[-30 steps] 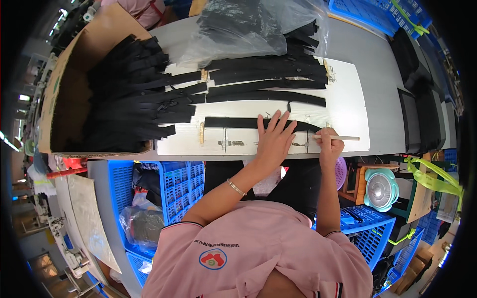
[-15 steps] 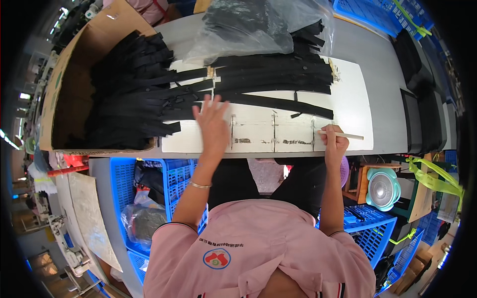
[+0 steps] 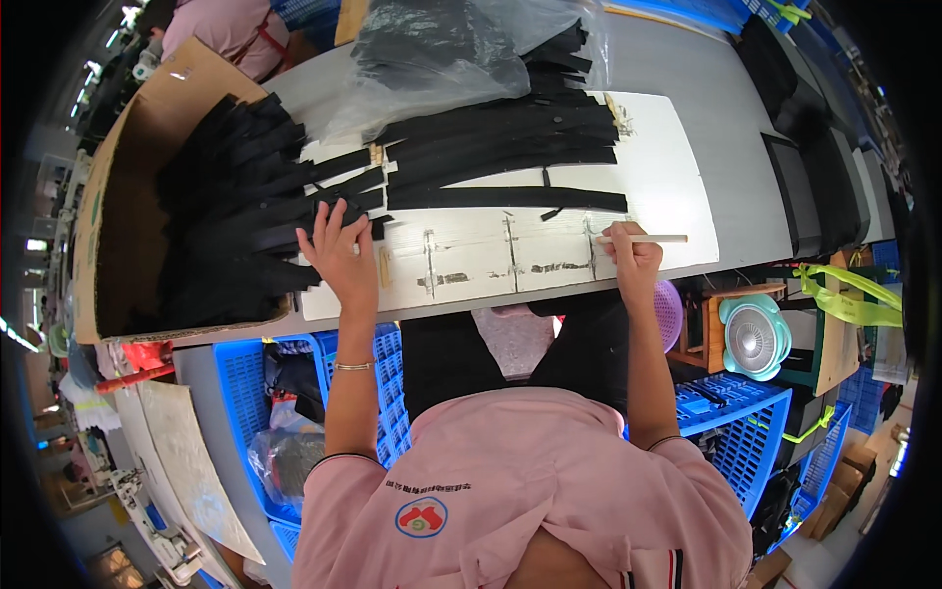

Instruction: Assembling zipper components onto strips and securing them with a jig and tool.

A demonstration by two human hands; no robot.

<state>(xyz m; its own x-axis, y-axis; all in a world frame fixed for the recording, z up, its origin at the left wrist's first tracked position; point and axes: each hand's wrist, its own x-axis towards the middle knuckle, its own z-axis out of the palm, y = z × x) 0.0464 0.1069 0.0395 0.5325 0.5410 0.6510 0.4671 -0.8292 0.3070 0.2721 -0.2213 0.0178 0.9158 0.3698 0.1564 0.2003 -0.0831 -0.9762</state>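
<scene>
My left hand (image 3: 341,257) is spread out over the ends of the black zippers (image 3: 235,221) that spill from the cardboard box; its fingertips reach a dark zipper end, and whether they press on it I cannot tell. My right hand (image 3: 636,259) pinches a thin, pale, pen-like stick (image 3: 665,239), which points right, above a white board (image 3: 471,278) with dark line marks and smudges. One black zipper (image 3: 510,198) lies alone across the board, its pull hanging toward me. Beyond it, more black zippers (image 3: 500,142) are laid side by side.
A cardboard box (image 3: 86,231) stands at the table's left end. Behind the zippers lies a clear plastic bag (image 3: 432,69) with black contents. Black cases (image 3: 834,196) sit at the right. Under the table are blue crates (image 3: 235,393) and a turquoise fan (image 3: 756,337). Another person (image 3: 221,34) is at the back left.
My left hand has moved left, from the board to the zipper ends by the box. The right hand keeps its hold on the stick. The whole view has shifted and tilted slightly.
</scene>
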